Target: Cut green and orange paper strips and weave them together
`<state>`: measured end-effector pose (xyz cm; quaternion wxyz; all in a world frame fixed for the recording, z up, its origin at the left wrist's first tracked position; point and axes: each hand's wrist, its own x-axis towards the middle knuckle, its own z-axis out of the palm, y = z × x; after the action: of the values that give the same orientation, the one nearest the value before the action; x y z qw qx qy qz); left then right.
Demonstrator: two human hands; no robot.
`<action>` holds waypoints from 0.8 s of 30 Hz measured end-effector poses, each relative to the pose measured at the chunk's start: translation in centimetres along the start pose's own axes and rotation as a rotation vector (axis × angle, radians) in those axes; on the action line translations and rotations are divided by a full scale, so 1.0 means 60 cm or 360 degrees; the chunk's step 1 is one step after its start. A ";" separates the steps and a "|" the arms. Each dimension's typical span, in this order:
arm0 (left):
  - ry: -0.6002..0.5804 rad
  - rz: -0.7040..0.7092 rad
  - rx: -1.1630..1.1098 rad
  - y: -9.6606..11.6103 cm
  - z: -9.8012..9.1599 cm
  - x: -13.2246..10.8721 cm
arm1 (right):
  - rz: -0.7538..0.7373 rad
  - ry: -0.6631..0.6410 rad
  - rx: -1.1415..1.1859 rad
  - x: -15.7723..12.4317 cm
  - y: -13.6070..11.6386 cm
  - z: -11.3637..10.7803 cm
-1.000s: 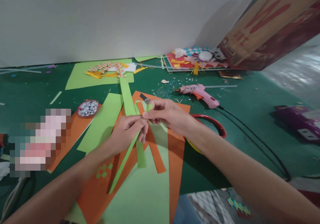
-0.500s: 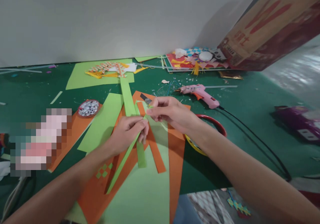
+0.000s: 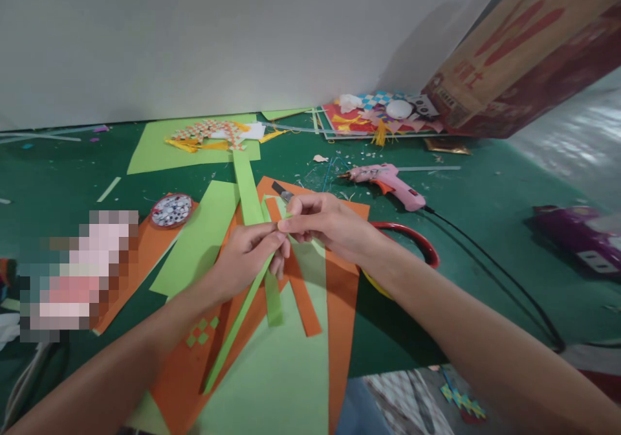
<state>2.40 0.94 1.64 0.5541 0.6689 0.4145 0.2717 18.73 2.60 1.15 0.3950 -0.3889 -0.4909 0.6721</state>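
Between thumb and fingers, my left hand (image 3: 255, 247) grips a narrow light-green paper strip (image 3: 237, 328), whose long end slants down toward me. My right hand (image 3: 330, 224) is closed in a pinch at the strip's upper end, its fingertips touching those of the left. The exact spot where they meet is mostly covered by fingers. Below the hands lie another green strip (image 3: 274, 305) and an orange paper strip (image 3: 306, 302), on top of pale-green (image 3: 286, 377) and orange sheets (image 3: 344, 292). A dark-tipped craft knife (image 3: 281, 191) shows just beyond my right fingers, partly hidden.
A pink glue gun (image 3: 388, 182) with a black cord lies at right, near red-handled scissors (image 3: 427, 244) partly under my forearm. Left are a round tray of small eyes (image 3: 171, 210) and a blurred-out object (image 3: 82, 276). Woven paper pieces (image 3: 211, 134) and a paper bag (image 3: 524, 53) stand behind.
My right hand has moved slightly left and down, meeting the left fingertips. The green strip's lower end has shifted a little toward me. The left hand has barely moved.
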 end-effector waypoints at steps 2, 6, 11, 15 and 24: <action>-0.0002 -0.0010 -0.0021 0.000 0.000 0.000 | 0.0022 0.0008 -0.0008 0.000 0.000 0.000; -0.0014 0.0001 -0.0045 0.000 0.000 0.000 | 0.0022 -0.0004 -0.0016 0.000 0.001 0.000; -0.0015 0.0014 -0.0072 -0.002 0.000 0.001 | 0.0021 -0.0012 0.0007 -0.001 0.003 -0.001; -0.0017 0.0023 -0.0064 -0.003 -0.002 0.000 | 0.0029 -0.0025 0.0034 -0.001 0.003 0.000; -0.0011 0.0065 -0.0064 -0.006 -0.002 0.000 | 0.0032 -0.0052 0.0015 0.000 0.006 -0.002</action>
<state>2.23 1.04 1.33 0.5631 0.6669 0.3932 0.2890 18.80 2.57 0.80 0.3819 -0.3808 -0.4903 0.6847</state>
